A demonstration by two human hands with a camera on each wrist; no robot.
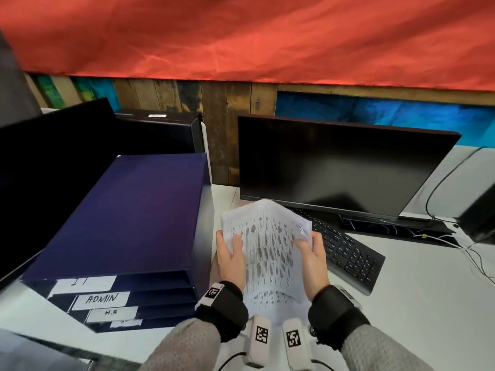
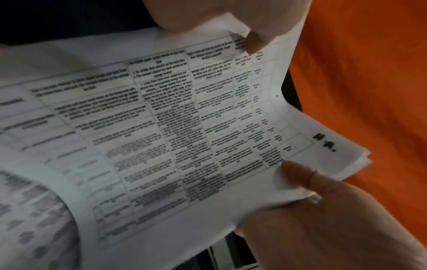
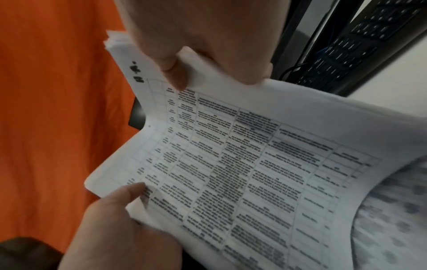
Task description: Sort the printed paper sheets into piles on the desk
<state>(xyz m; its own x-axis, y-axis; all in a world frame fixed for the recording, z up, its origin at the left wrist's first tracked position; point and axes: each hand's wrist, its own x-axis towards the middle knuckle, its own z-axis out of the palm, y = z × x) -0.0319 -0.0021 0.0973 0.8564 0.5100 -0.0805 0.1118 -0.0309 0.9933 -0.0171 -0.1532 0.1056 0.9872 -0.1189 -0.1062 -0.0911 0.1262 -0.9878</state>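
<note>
I hold a curved stack of printed sheets (image 1: pixel 267 253) upright above the white desk (image 1: pixel 417 303), between a navy paper sorter and a keyboard. My left hand (image 1: pixel 230 259) grips the stack's left edge, thumb on the front page. My right hand (image 1: pixel 313 261) grips the right edge near a bent top corner. The left wrist view has the top sheet (image 2: pixel 184 127) as a table of text with a handwritten "H.R." mark (image 2: pixel 323 144) beside the right thumb (image 2: pixel 298 175). The same mark (image 3: pixel 138 74) sits by that thumb (image 3: pixel 171 73) in the right wrist view.
The navy sorter (image 1: pixel 128 210) stands at my left, its slots labelled ADMIN (image 1: pixel 103 299) and H.R (image 1: pixel 111 313). A dark monitor (image 1: pixel 334 164) and black keyboard (image 1: pixel 351 255) lie behind and right of the sheets. Cables (image 1: pixel 455 242) trail at far right. Another dark screen (image 1: pixel 40 156) stands far left.
</note>
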